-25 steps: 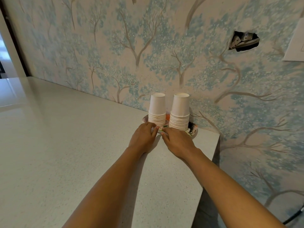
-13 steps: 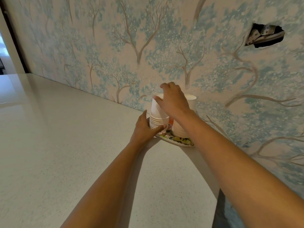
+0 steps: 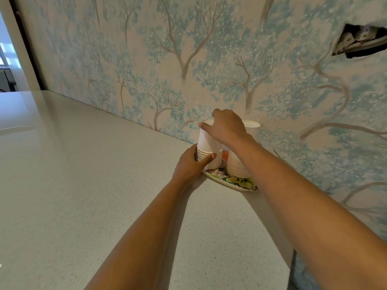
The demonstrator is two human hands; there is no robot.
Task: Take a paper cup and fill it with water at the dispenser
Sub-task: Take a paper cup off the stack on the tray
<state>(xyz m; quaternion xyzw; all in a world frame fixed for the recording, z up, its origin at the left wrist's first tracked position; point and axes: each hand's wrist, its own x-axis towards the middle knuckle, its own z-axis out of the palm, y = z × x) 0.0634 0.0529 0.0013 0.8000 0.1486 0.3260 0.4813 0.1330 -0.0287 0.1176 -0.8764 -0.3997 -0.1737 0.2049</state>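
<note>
Two upside-down stacks of white paper cups stand on a small flowered plate (image 3: 240,184) at the counter's far right, against the wall. My left hand (image 3: 189,165) grips the lower rims of the left stack (image 3: 204,156). My right hand (image 3: 227,126) is clamped from above over the top cup (image 3: 207,140) of that same stack. The right stack (image 3: 238,166) is partly hidden behind my right forearm. No water dispenser is in view.
The speckled white counter (image 3: 83,185) runs left and toward me, and its right edge drops off just past the plate. Wallpaper with blue trees covers the wall behind, with a ragged hole (image 3: 360,43) at the upper right. A doorway (image 3: 8,59) opens at the far left.
Both hands left the plate's front edge. The left one closed around the base of the left stack, the right one rose and settled over its top cup. The view moved closer.
</note>
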